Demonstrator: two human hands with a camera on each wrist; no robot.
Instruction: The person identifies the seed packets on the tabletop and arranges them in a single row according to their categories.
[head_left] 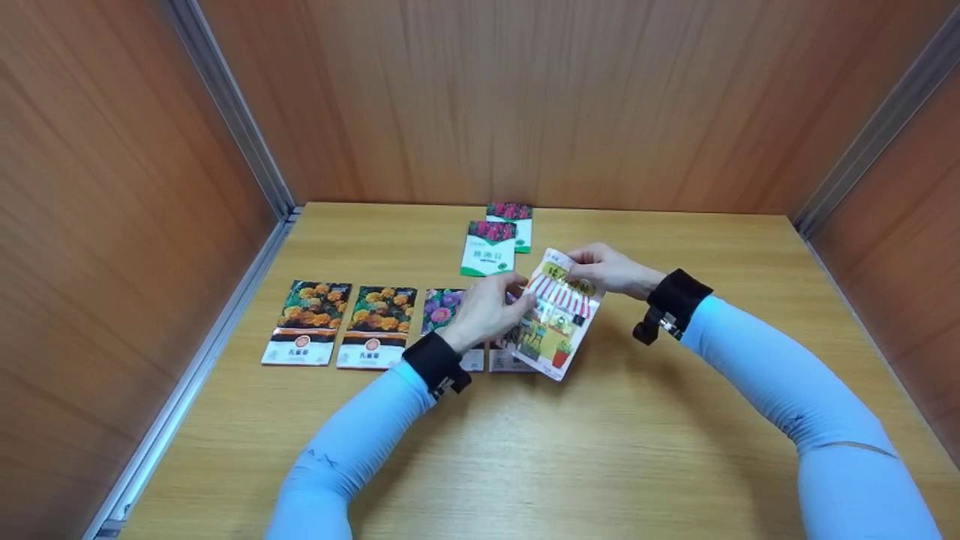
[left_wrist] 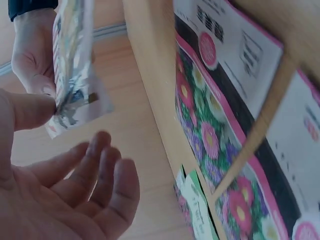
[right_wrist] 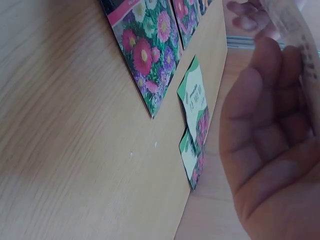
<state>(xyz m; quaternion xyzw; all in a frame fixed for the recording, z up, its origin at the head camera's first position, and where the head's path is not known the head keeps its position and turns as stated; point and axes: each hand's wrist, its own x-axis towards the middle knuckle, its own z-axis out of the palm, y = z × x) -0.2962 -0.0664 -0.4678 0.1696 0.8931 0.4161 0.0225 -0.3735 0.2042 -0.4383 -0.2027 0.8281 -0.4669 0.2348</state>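
Note:
My right hand (head_left: 609, 268) pinches the top corner of a flat illustrated packet (head_left: 559, 319), which shows a striped awning and potted plants. Tilted above the table, the packet overlaps the right end of a row of flower seed packets. My left hand (head_left: 486, 311) is at its left edge. In the left wrist view the left thumb (left_wrist: 35, 111) meets the edge of the packet (left_wrist: 75, 60), while the other fingers (left_wrist: 125, 190) stand apart from it, loosely bent. The right hand's fingers (right_wrist: 245, 100) curl behind the packet in the right wrist view.
Two orange-flower seed packets (head_left: 306, 322) (head_left: 377, 326) lie at the left of the row. Beside them lie pink-and-purple flower seed packets (head_left: 441, 309), partly covered by the left hand. Two green-and-white packets (head_left: 487, 251) overlap farther back. Wooden panels (head_left: 487, 105) enclose the table.

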